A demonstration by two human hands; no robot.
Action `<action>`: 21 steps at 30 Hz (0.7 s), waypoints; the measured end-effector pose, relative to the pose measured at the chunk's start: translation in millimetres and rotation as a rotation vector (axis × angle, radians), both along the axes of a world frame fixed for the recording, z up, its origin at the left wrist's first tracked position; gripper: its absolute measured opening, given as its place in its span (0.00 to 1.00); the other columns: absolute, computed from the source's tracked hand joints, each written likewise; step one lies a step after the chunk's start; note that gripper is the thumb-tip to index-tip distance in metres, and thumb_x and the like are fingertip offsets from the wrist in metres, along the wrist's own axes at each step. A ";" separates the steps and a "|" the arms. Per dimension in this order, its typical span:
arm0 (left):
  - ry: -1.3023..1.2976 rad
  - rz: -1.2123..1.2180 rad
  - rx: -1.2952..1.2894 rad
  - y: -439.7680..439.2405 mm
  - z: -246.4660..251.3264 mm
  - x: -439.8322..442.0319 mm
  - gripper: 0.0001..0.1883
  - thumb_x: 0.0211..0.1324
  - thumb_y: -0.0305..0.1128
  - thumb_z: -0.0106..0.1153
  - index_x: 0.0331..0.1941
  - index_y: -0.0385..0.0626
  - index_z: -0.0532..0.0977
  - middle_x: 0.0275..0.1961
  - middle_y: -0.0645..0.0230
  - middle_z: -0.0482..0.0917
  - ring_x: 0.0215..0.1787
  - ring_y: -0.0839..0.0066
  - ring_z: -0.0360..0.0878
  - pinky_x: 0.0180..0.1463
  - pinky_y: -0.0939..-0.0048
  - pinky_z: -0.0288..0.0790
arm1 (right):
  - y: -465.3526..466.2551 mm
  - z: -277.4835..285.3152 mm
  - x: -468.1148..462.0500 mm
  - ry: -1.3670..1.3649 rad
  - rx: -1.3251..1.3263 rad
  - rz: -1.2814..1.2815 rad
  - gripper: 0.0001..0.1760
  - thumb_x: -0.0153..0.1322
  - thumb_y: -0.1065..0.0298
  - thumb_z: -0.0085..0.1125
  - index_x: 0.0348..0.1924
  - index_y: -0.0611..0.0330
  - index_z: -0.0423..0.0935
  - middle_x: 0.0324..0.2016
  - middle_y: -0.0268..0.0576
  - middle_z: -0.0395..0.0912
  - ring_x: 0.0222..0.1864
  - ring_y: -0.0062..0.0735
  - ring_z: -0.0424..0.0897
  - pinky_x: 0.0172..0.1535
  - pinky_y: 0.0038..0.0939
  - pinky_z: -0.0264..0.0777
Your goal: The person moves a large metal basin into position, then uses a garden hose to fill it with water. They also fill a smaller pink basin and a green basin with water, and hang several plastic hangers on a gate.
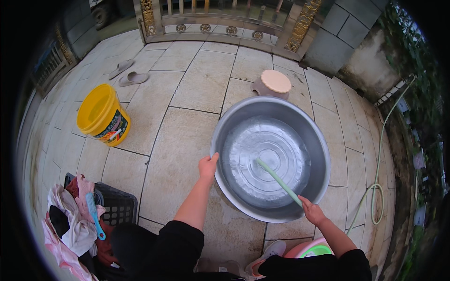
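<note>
A large round metal basin (pixel 270 119) stands on the tiled ground before me, with clear water in its bottom. My left hand (pixel 208 165) grips its left rim, thumb up on the edge. At the lower right of the basin, my right hand (pixel 311 210) holds a light green hose (pixel 281 183), whose end reaches down to the water near the basin's centre. Whether water is running from the hose I cannot tell. Behind the basin a small stool (pixel 276 81) with a pale pink scalloped top stands close to the rim.
A yellow bucket (pixel 98 114) and grey slippers (pixel 133 79) lie left. A blue brush (pixel 93 212) rests on clothes (pixel 72 224) by a dark crate (pixel 121 205). Pink and green basins (pixel 304 246) sit near my foot. Green hose (pixel 378 168) loops right; a metal gate (pixel 218 35) stands ahead.
</note>
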State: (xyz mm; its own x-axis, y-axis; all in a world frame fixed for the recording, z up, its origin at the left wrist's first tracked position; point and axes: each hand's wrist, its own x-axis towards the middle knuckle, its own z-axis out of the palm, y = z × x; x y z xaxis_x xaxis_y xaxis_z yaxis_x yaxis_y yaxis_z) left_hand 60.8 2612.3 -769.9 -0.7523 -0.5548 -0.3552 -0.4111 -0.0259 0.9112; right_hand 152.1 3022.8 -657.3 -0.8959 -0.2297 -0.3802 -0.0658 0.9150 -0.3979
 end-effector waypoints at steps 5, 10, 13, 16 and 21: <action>0.060 0.109 0.081 4.0 -4.0 -0.9 0.24 0.49 0.41 0.62 0.09 0.44 0.62 0.12 0.76 0.61 0.16 0.82 0.52 0.20 0.70 0.50 | 13.2 -10.0 10.4 0.085 -0.048 0.031 0.20 0.71 0.63 0.40 0.57 0.42 0.63 0.36 0.57 0.76 0.37 0.57 0.76 0.41 0.46 0.71; 0.147 0.170 0.225 -17.4 10.3 6.0 0.22 0.49 0.38 0.63 0.10 0.47 0.63 0.13 0.80 0.61 0.15 0.85 0.52 0.19 0.74 0.48 | 16.2 4.3 15.5 0.060 -0.008 -0.010 0.20 0.71 0.64 0.42 0.57 0.43 0.63 0.35 0.57 0.76 0.35 0.56 0.76 0.39 0.45 0.71; 0.126 0.185 0.255 -26.1 9.1 6.9 0.21 0.49 0.37 0.63 0.10 0.48 0.63 0.13 0.80 0.61 0.16 0.86 0.53 0.19 0.75 0.48 | 21.9 -1.0 17.1 0.135 -0.057 0.010 0.20 0.71 0.65 0.42 0.57 0.43 0.64 0.34 0.57 0.76 0.35 0.56 0.76 0.39 0.44 0.71; 0.158 0.221 0.245 -29.6 16.3 7.1 0.21 0.49 0.36 0.63 0.10 0.48 0.62 0.13 0.80 0.61 0.16 0.87 0.53 0.19 0.75 0.48 | 21.9 2.0 17.1 0.143 -0.056 0.007 0.20 0.71 0.65 0.42 0.57 0.44 0.64 0.34 0.57 0.77 0.35 0.56 0.76 0.38 0.45 0.71; 0.180 0.213 0.206 -77.1 5.5 7.3 0.21 0.47 0.36 0.64 0.10 0.48 0.62 0.14 0.80 0.60 0.17 0.86 0.52 0.20 0.75 0.47 | 15.1 12.9 17.6 0.130 -0.094 0.006 0.20 0.71 0.66 0.42 0.56 0.46 0.65 0.33 0.57 0.76 0.34 0.56 0.76 0.38 0.44 0.71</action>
